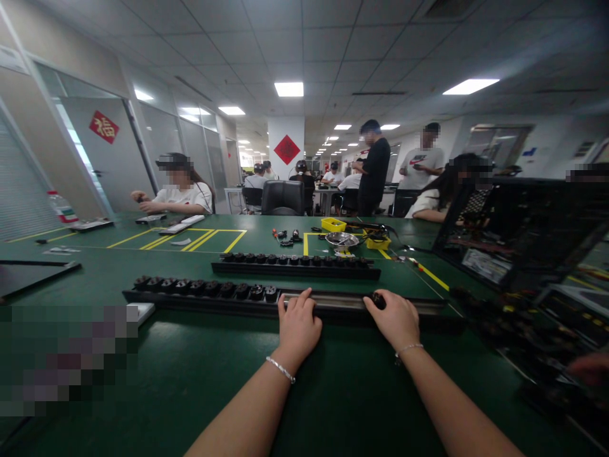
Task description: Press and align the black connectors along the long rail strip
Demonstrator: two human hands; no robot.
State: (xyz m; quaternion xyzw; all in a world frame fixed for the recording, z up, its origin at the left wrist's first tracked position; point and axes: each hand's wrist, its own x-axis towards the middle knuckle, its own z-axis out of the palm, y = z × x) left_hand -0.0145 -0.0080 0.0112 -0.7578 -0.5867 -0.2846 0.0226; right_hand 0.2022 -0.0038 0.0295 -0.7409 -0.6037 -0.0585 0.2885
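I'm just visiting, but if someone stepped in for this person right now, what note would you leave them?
Left hand: fingers resting on the near black rail, holding nothing.
Right hand: closed on a small black socket module at the rail.
Done: about nine modules sit along the rail's left part.
Left: the rail's right stretch is bare.
A second rail, full, lies behind.

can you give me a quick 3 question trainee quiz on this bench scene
1. True or false: the left hand rests on the near rail.
2. Which hand covers a black knob on that rail? A) left B) right C) neither
3. Fill in: the yellow tray sits beyond the ___ rail.

Key: 1 true. 2 B, the right hand. 3 far.
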